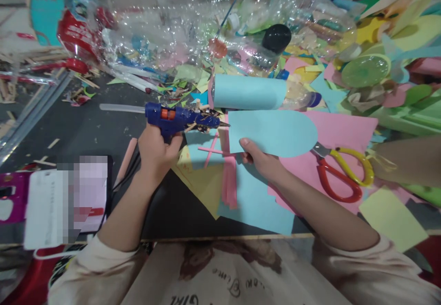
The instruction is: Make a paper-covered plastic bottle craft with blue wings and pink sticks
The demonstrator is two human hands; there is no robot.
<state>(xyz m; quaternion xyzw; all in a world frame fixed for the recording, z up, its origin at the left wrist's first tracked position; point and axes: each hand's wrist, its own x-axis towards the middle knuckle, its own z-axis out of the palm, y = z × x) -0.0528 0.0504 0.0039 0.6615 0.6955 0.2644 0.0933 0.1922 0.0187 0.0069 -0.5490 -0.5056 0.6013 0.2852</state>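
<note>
Grip, left hand (pixel 156 151): clenched round glue gun (pixel 179 117) | right hand (pixel 260 160): pinching blue cutout (pixel 275 132) | scissors (pixel 344 172) beside, bottle (pixel 248 92) behind

The glue gun (pixel 179 117), centre left, is dark blue with an orange switch. The rounded paper piece (pixel 272 132) at centre is pale blue, the sheet (pixel 344 130) to its right pink. The scissors (pixel 344 176), right, have red and yellow handles.
</note>
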